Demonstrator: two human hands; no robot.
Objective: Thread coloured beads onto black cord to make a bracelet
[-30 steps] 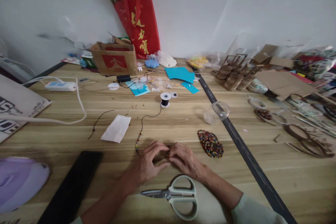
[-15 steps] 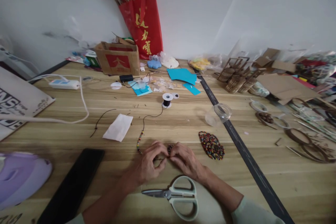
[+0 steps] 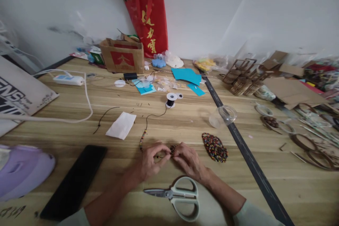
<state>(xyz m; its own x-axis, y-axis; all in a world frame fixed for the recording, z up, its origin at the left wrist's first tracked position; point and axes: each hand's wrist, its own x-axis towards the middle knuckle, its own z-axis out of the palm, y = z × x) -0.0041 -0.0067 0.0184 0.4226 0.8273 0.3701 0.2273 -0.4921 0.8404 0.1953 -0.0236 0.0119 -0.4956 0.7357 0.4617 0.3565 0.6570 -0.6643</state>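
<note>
Black cord (image 3: 146, 123) carries a beaded length (image 3: 141, 142) beside the left hand (image 3: 151, 161). Beads (image 3: 158, 156) now show within its finger loop, where bare cord showed earlier; stringing apparently advanced. Left fingers and right hand (image 3: 189, 161) fingers are pinched; contents indeterminable.

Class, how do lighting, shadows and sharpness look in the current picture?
Head view: dim, soft light, with a dark shadow hugging the scissors' handles; same head view: beads between the left hand and right hand too blurred to count; head view again: clutter at far right looks smeared.
</note>
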